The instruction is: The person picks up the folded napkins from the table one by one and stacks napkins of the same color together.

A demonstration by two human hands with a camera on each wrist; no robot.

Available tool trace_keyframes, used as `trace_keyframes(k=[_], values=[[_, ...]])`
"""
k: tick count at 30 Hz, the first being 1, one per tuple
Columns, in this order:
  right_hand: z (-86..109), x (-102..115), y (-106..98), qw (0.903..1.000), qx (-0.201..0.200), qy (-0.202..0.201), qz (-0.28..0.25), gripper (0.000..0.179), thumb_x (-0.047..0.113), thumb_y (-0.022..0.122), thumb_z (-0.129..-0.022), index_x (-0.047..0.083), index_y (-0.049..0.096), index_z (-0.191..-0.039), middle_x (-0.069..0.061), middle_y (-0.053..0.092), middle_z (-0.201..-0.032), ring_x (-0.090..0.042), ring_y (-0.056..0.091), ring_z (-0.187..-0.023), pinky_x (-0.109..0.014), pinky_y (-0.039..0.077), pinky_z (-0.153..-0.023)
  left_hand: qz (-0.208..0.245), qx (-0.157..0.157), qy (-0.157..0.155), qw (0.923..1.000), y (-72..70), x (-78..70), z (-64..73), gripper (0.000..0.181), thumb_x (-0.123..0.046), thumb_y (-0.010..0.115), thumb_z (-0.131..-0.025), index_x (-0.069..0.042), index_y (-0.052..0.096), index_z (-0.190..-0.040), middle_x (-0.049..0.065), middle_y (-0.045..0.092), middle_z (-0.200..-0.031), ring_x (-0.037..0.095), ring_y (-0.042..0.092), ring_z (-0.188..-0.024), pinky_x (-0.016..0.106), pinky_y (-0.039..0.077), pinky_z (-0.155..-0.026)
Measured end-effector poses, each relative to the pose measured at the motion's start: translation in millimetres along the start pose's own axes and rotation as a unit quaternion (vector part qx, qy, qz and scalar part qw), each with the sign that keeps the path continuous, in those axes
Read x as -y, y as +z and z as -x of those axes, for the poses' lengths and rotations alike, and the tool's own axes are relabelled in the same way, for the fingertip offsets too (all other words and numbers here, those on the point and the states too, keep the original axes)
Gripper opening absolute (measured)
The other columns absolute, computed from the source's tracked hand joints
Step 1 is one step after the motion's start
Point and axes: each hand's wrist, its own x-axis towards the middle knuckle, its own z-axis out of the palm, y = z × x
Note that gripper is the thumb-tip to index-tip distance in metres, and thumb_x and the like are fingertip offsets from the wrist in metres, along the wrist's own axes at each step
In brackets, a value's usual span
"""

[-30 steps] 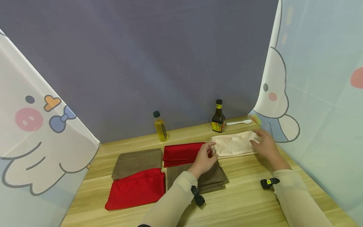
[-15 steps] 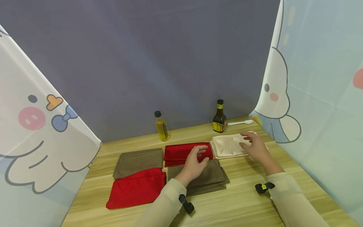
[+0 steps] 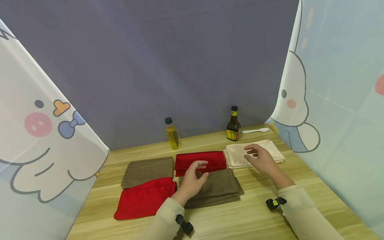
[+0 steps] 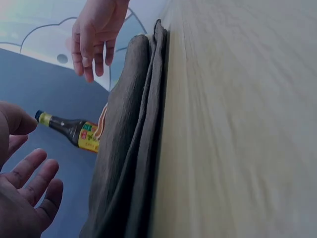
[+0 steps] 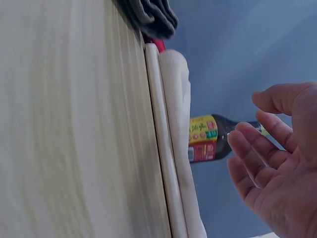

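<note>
My right hand [image 3: 261, 160] hovers over the folded cream cloth [image 3: 273, 150] at the right, fingers loosely bent and holding nothing. In the right wrist view, that cream cloth [image 5: 179, 114] lies in layers on the table, apart from the right hand [image 5: 282, 158]. My left hand [image 3: 192, 181] hangs above the front grey-brown folded cloth [image 3: 223, 182], its thumb and fingers spread apart with nothing between them. Beside it, the left wrist view shows the thick folds of this grey-brown cloth [image 4: 126, 114]. A folded red cloth [image 3: 211, 158] lies just behind it.
To the left lie another grey-brown cloth [image 3: 147, 172] and another red cloth [image 3: 145, 201]. Along the back of the wooden table stand a yellow oil bottle [image 3: 173, 136] and a dark sauce bottle [image 3: 233, 126]. A white spoon [image 3: 255, 130] rests near the right corner. Fabric walls enclose the table.
Both hands have drawn back from the cream cloth's ends, the left one moving left and toward the body, the right one leftward. The cream cloth now lies flat and released.
</note>
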Motion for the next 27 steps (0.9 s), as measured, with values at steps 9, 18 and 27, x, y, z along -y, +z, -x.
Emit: trace_keyframes(k=[9, 18, 27], values=[[3.7, 12.2, 16.6, 0.9991, 0.032, -0.012, -0.027, 0.028, 0.013, 0.072, -0.101, 0.002, 0.066, -0.126, -0.018, 0.068, -0.125, -0.032, 0.068, -0.107, -0.045, 0.058, -0.087, -0.011, -0.005, -0.009, 0.9999, -24.0, 10.5, 24.9, 0.039, -0.013, 0.071, -0.102, -0.025, 0.060, -0.137, 0.001, 0.063, -0.134, 0.028, 0.062, -0.120, 0.050, 0.053, -0.097], [8.5, 19.8, 29.4, 0.9967, 0.063, -0.029, -0.043, 0.023, 0.009, 0.073, -0.099, 0.003, 0.069, -0.120, -0.012, 0.070, -0.117, -0.026, 0.069, -0.102, -0.034, 0.059, -0.081, -0.011, -0.032, -0.043, 0.9985, -53.8, 12.6, 49.0, 0.038, -0.011, 0.071, -0.102, -0.027, 0.062, -0.135, 0.000, 0.066, -0.130, 0.026, 0.065, -0.118, 0.039, 0.054, -0.090], [12.3, 25.8, 37.6, 0.9944, 0.080, -0.044, -0.053, 0.023, 0.005, 0.074, -0.096, 0.001, 0.069, -0.118, -0.010, 0.072, -0.109, -0.023, 0.069, -0.098, -0.034, 0.058, -0.081, 0.005, -0.075, -0.054, 0.9957, -78.3, 23.3, 64.7, 0.038, -0.007, 0.074, -0.098, -0.022, 0.064, -0.132, 0.003, 0.066, -0.131, 0.032, 0.066, -0.118, 0.037, 0.056, -0.092]])
